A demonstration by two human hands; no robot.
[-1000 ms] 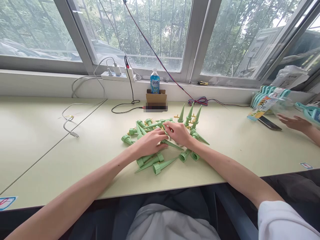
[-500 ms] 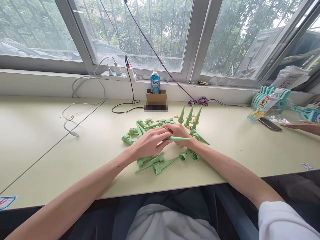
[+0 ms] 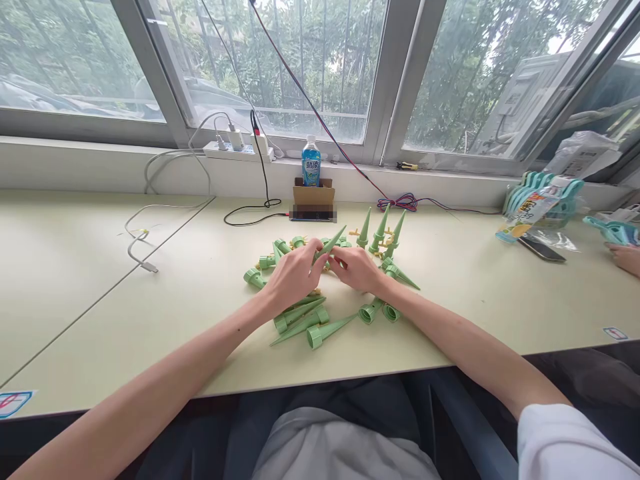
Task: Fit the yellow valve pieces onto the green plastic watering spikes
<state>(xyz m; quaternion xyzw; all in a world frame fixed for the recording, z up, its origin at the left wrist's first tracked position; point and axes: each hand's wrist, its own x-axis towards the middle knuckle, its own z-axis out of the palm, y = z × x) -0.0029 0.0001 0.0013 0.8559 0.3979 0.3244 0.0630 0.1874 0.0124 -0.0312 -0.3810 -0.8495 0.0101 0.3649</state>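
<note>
My left hand (image 3: 294,275) is closed around a green plant watering spike (image 3: 333,241), its point tilted up and to the right. Close against it, my right hand (image 3: 358,269) has its fingers pinched together; whatever they hold is hidden. Beneath and around both hands lie several more green spikes, one of them a spike (image 3: 330,331) at the front with its round cap end facing left. To the right, three spikes (image 3: 379,230) stand upright on their caps, with small yellow valves (image 3: 355,233) on their sides. Another spike (image 3: 403,275) lies just in front of these.
Behind the pile are a small cardboard box (image 3: 313,196) and a blue bottle (image 3: 311,163). Cables (image 3: 397,202) and a power strip (image 3: 235,153) run along the window. At right are a phone (image 3: 541,249), a drink pouch (image 3: 527,217), teal hangers (image 3: 570,190) and another person's hand (image 3: 625,258).
The spike in my left hand has swung from nearly level to pointing up-right. My right hand has come out from beneath it to its side. The other person's hand moved right.
</note>
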